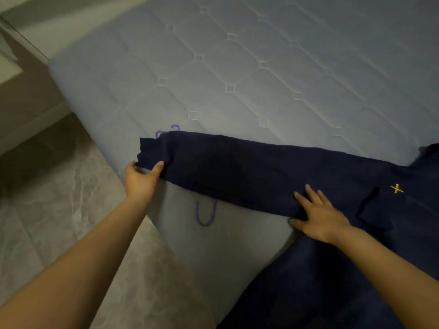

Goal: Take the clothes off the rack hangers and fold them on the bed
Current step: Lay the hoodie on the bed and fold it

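Note:
A navy sweatshirt with a small yellow cross on its chest lies on the quilted grey mattress, one sleeve stretched out to the left. My left hand pinches the cuff end of that sleeve near the bed's corner. My right hand rests flat, fingers spread, on the sleeve near the shoulder. A purple hanger lies mostly under the sleeve; its hook shows below the sleeve and bits of it above.
The mattress corner ends at lower left, where a grey marbled tile floor begins. A wall base and skirting run along the far left. The sweatshirt's body hangs over the bed's near edge at lower right.

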The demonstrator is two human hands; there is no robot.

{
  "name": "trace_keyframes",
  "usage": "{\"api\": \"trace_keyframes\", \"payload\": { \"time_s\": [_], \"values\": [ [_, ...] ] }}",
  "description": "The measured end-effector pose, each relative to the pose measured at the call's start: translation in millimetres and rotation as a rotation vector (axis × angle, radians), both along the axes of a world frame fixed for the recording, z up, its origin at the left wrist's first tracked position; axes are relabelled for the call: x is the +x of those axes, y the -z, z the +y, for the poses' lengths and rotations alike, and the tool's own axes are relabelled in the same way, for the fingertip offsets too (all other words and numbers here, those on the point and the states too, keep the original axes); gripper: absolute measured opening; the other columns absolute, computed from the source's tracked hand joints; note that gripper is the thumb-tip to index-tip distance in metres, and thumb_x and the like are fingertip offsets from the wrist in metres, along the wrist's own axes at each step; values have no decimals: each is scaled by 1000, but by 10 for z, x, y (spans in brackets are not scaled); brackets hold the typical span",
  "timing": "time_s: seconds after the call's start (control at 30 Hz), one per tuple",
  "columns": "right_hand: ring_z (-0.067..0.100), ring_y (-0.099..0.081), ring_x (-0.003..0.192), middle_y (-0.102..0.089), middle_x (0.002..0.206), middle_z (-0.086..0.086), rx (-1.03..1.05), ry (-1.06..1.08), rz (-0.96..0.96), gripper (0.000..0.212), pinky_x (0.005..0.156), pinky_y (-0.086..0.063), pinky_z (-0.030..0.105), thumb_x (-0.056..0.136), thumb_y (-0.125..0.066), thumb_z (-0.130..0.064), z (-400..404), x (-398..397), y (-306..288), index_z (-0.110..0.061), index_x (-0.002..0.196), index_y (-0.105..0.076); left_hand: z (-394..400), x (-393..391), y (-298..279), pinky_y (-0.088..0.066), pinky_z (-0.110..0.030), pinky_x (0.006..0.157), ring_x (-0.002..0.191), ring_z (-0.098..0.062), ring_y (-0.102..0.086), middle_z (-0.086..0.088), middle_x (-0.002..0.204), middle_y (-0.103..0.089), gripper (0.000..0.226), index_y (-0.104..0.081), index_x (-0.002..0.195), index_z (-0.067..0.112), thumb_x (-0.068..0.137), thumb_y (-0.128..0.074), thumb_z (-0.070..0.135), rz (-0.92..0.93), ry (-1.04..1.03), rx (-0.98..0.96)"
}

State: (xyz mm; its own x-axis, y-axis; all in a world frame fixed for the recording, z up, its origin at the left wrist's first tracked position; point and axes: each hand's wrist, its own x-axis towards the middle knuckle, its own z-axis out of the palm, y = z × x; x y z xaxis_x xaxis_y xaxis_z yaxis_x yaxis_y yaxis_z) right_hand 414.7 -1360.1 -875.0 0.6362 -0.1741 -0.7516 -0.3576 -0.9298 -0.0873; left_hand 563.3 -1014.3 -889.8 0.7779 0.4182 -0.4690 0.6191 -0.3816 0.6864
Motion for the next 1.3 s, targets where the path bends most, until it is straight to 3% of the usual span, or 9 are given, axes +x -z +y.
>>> {"api": "trace_keyframes", "payload": {
  "time_s": [0.1, 0.23, 0.4, 0.67, 0.73, 0.87, 1.0, 1.13, 1.3],
  "values": [
    [23, 13, 145, 23, 155, -6, 40, -13, 95, 84, 116, -17, 49, 87, -47, -59, -33, 61, 70, -34, 149, 3, -6, 156, 59, -46, -46, 99, 116, -31, -54, -11, 133, -51, 79, -37, 137, 7, 74, -78, 29, 52, -73, -147],
    [22, 16, 144, 24, 155, -7, 66, -13, 141, 86, 117, -16, 48, 86, -49, -60, -74, 101, 65, -35, 149, 5, -72, 226, 19, -47, -42, 97, 109, -30, -59, -14, 121, -60, 55, -54, 121, 2, 74, -77, 18, 26, -133, -20],
    [26, 13, 145, 22, 156, -2, 58, -48, 142, 93, 116, -20, 47, 83, -55, -57, -74, 140, 46, -32, 150, 4, -384, 225, -354, -49, -33, 90, 98, -20, -59, -5, 107, -60, 49, -50, 120, 5, 77, -71, 12, -269, 30, 84],
    [20, -23, 139, -13, 155, 0, 236, 216, -285, 69, 112, -29, 36, 89, -59, -35, -193, -162, -321, -24, 147, -24, -1564, 92, -1148, -44, -18, 76, 78, 12, -51, 7, 100, -53, 34, -57, 97, 27, 83, -54, -3, -682, 418, -57],
    [16, -42, 125, -35, 145, 3, 338, 433, -411, 60, 104, -38, 30, 87, -64, -24, -341, -241, -491, -18, 141, -37, -1979, -47, -1356, -43, -16, 75, 76, 9, -54, 17, 88, -58, 37, -57, 98, 33, 85, -52, -1, -687, 475, -177],
    [20, -63, 97, -64, 119, 12, 895, 1310, -591, 26, 83, -49, 32, 92, -55, -29, -770, -305, -1109, -17, 115, -54, -2846, -569, -1697, -44, -11, 72, 74, 6, -57, 27, 80, -59, 59, -41, 134, 32, 86, -53, -1, -650, 678, -308],
    [28, -62, 106, -64, 117, 13, 1420, 1586, -592, 65, 90, -48, 43, 80, -41, -62, -1311, -566, -1708, -13, 122, -53, -3522, -1255, -1834, -39, -2, 63, 71, 7, -59, 19, 75, -60, 69, -24, 143, 27, 88, -57, 2, -589, 1065, -365],
    [23, -67, 94, -68, 113, 11, 1120, 1628, -711, 41, 68, -57, 35, 86, -59, -37, -1747, -1044, -1825, -12, 118, -61, -4011, -1880, -1808, -39, -2, 89, 110, 12, -47, 18, 120, -53, 78, -19, 145, 30, 85, -59, 0, -314, 1437, -492],
    [25, -63, 87, -65, 104, 9, 878, 1938, -754, 27, 60, -52, 37, 96, -48, -21, -2308, -1888, -1558, -9, 119, -54, -4275, -2279, -1513, -40, -25, 104, 123, -6, -49, 5, 130, -55, 54, -45, 134, 23, 82, -49, 11, -399, 1347, -480]
  ]
}}
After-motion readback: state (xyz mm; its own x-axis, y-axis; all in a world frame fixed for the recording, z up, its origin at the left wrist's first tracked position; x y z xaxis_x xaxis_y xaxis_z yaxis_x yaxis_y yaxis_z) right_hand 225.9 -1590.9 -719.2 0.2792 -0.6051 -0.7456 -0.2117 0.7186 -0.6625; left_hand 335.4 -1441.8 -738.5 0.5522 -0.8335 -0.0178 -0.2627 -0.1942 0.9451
